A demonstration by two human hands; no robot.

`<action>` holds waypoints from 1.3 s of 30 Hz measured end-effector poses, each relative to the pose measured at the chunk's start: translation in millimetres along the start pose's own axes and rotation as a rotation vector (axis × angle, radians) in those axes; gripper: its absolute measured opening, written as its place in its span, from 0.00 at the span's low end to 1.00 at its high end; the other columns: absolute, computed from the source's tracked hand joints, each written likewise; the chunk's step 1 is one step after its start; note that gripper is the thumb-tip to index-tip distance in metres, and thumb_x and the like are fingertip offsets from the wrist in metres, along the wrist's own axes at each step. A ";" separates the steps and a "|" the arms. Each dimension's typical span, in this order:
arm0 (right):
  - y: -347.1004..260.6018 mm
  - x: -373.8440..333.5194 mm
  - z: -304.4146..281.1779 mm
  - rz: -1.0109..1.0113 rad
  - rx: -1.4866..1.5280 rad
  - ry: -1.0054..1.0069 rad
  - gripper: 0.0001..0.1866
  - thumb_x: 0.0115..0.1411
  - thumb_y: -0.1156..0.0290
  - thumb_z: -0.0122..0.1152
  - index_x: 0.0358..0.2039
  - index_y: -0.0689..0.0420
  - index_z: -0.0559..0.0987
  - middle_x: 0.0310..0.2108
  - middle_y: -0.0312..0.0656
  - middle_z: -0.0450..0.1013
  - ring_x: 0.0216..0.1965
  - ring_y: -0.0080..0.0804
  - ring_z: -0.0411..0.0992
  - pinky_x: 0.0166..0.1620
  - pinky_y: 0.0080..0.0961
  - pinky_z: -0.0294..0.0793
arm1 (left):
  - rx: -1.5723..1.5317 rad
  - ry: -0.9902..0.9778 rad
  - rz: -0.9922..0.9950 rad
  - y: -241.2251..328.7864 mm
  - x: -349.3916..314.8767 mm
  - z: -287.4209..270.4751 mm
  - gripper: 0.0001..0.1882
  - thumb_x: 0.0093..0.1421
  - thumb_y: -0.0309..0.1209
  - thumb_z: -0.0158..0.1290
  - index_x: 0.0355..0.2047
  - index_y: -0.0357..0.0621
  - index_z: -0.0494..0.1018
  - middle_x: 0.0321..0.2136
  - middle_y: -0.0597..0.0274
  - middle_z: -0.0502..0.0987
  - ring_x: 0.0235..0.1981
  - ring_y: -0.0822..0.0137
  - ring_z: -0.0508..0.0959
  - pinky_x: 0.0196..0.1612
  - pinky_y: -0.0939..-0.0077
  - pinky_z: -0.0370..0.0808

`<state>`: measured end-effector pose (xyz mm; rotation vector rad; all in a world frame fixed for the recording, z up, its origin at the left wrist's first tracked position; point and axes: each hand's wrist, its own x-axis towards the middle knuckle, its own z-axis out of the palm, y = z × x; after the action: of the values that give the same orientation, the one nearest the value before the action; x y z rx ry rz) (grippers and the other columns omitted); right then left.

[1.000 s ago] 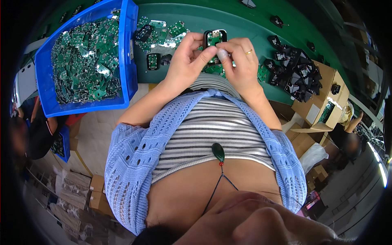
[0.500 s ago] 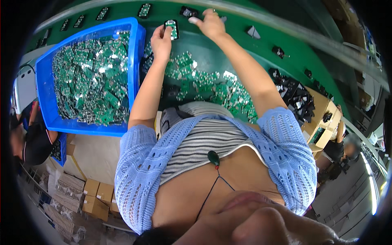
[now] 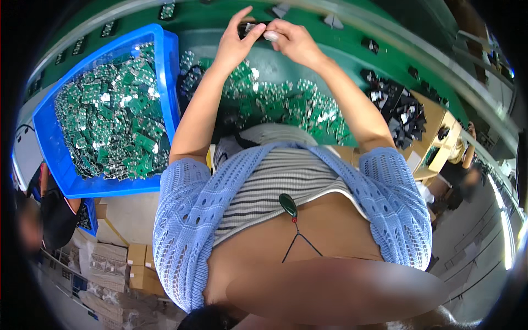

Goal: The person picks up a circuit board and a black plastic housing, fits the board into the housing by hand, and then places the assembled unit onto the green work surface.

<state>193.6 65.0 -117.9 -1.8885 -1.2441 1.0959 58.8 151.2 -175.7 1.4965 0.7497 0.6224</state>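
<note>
A small black plastic casing (image 3: 251, 26) is held between my two hands at the far side of the bench. My left hand (image 3: 235, 47) grips its left part between thumb and fingers, with the index finger raised. The closed fingers of my right hand (image 3: 297, 45) pinch its right end, and a pale covering shows on the thumb. What lies inside the casing is mostly hidden by my fingers. Loose green circuit boards (image 3: 264, 102) are spread on the bench between my forearms.
At left stands a blue bin (image 3: 171, 82) heaped with circuit boards. Several black-framed boards (image 3: 166, 11) and dark parts (image 3: 369, 45) sit along the green belt (image 3: 313, 14). Black casings (image 3: 404, 113) are piled at right beside a cardboard box (image 3: 434, 118). Other people are at both sides.
My right hand has brought the dark part from the belt in toward my left hand. The black-framed board under my left fingers no longer shows there. Items on the belt have shifted left.
</note>
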 end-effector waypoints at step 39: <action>-4.1 -186.4 28.1 0.093 0.818 0.285 0.08 0.56 0.72 0.55 0.35 0.59 0.69 0.31 0.37 0.70 0.32 0.24 0.69 0.32 0.21 0.72 | -0.609 -0.157 -0.511 97.9 -149.1 47.4 0.12 0.57 0.27 0.50 0.40 0.34 0.66 0.36 0.55 0.74 0.36 0.62 0.77 0.41 0.73 0.74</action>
<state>127.4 -105.3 -71.4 -1.3942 -0.4335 1.1027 8.3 6.4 -72.9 0.7417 0.7010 0.2951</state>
